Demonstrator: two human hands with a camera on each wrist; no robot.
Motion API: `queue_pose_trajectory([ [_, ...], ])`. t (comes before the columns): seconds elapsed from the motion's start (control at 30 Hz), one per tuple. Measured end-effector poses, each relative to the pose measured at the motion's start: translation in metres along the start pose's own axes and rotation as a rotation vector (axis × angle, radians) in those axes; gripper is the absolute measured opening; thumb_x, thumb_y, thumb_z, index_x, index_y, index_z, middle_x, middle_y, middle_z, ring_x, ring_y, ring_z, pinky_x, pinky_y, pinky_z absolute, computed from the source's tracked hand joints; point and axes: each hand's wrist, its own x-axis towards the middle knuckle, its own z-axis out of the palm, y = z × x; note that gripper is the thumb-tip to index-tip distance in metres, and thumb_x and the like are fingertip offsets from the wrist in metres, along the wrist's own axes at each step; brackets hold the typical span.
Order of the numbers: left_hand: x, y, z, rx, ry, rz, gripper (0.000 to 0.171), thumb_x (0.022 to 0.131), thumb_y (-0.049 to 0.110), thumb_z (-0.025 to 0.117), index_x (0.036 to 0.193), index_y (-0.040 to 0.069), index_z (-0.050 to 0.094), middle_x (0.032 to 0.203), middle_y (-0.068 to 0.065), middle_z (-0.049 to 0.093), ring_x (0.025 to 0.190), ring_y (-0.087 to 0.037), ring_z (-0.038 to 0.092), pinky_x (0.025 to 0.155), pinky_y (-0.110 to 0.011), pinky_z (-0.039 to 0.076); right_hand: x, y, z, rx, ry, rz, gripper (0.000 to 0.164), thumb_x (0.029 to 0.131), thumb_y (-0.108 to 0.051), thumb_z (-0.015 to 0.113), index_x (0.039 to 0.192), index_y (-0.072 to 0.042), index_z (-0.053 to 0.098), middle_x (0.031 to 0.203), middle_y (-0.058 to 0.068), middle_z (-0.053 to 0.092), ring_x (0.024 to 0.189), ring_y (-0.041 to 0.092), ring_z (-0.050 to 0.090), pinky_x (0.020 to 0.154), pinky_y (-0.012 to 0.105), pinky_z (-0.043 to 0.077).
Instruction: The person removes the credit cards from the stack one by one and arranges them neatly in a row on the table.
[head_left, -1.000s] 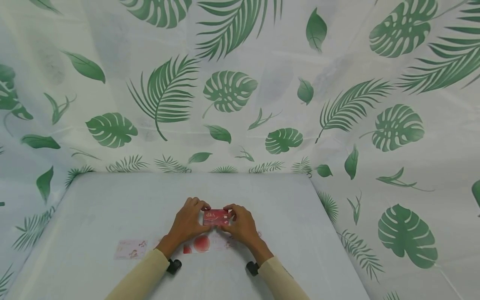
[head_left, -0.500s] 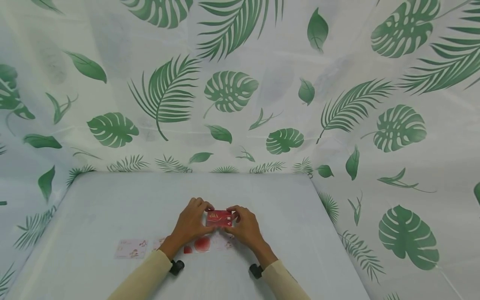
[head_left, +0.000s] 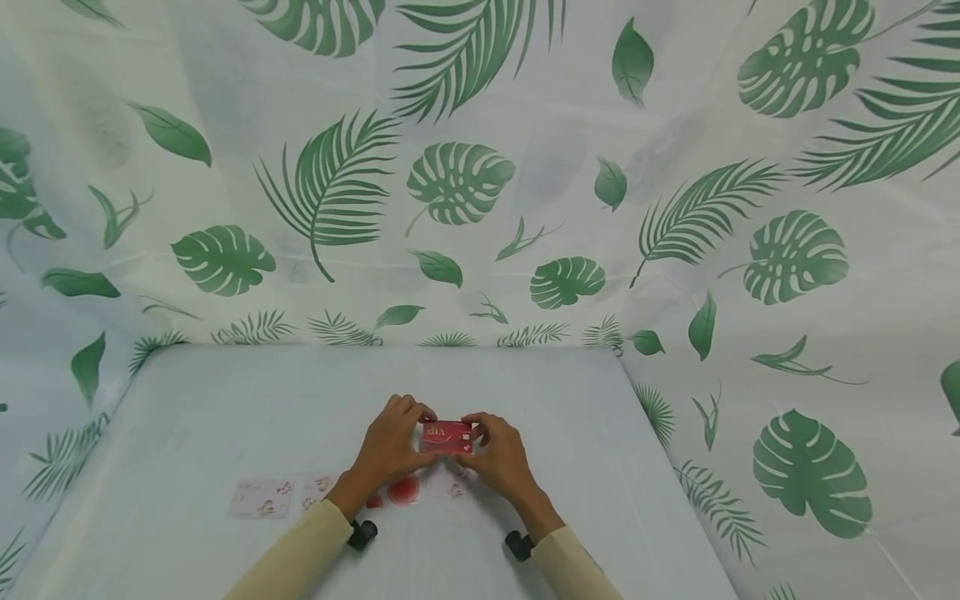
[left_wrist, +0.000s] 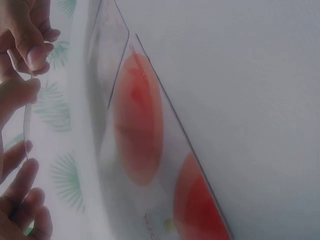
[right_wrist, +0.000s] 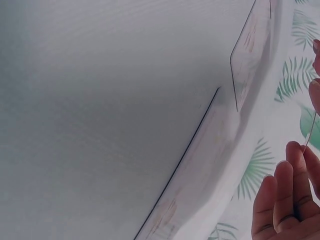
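A red VIP card (head_left: 447, 437) is held up over the table, its lettering upside down in the head view. My left hand (head_left: 390, 442) pinches its left end between thumb and fingers. At the other end, my right hand (head_left: 504, 458) grips it the same way. Seen from the left wrist, the card shows as a thin edge between fingertips (left_wrist: 31, 170). The right wrist view catches only a sliver of it beside curled fingers (right_wrist: 285, 195).
Flat on the white table (head_left: 570, 400) lies a row of cards: a pale pink one (head_left: 261, 497) at the left, a clear card with red circles (head_left: 403, 490) below the hands, others partly covered by the arms. A leaf-print curtain (head_left: 465, 308) surrounds the table.
Both hands and the red card have shifted a little to the right, uncovering more of the second card from the left. The grip looks the same.
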Motion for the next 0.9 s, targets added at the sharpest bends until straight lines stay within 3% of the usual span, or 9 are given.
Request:
queue_pose_trajectory([
  [0.9,0.005,0.025,0.011,0.004,-0.023,0.058,0.056,0.073,0.048,0.096,0.115,0.019,0.072,0.104,0.004,0.064,0.098,-0.013,0.054,0.086,-0.034,0.056,-0.019,0.015,-0.019,0.008,0.019,0.055,0.06,0.076,-0.022,0.097,0.13,-0.021,0.07,0.097,-0.006,0.068,0.09,0.012,0.06,0.076,0.025,0.048],
])
